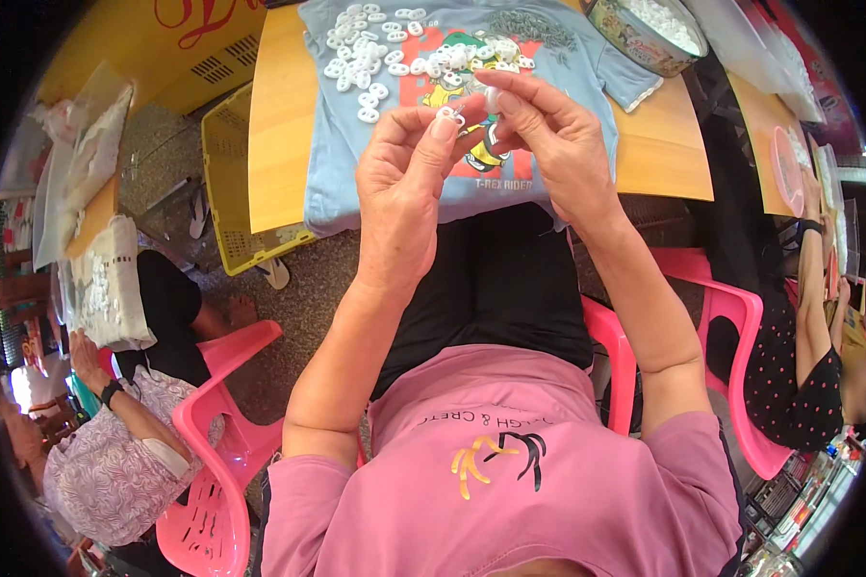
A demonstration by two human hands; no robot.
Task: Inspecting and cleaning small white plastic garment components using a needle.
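Observation:
My left hand [401,183] pinches a small white plastic piece with holes [449,116] between thumb and fingertips. Close beside it, my right hand [560,144] has thumb and forefinger closed on another small white piece [492,100]. Something thin and metallic seems to show near the left fingertips, too small to make out. Both hands are raised over a light blue T-shirt [342,183] spread on the table. Loose white two-holed plastic pieces [361,60] lie on the shirt beyond my hands. At its far right is a heap of small grey metal bits [539,31].
The wooden table [659,159] carries a round tin [635,43] of white pieces at the far right. A yellow crate [223,183] stands on the floor to the left. People sit on pink chairs [216,481] at both sides. A pink basket [789,173] is at the right.

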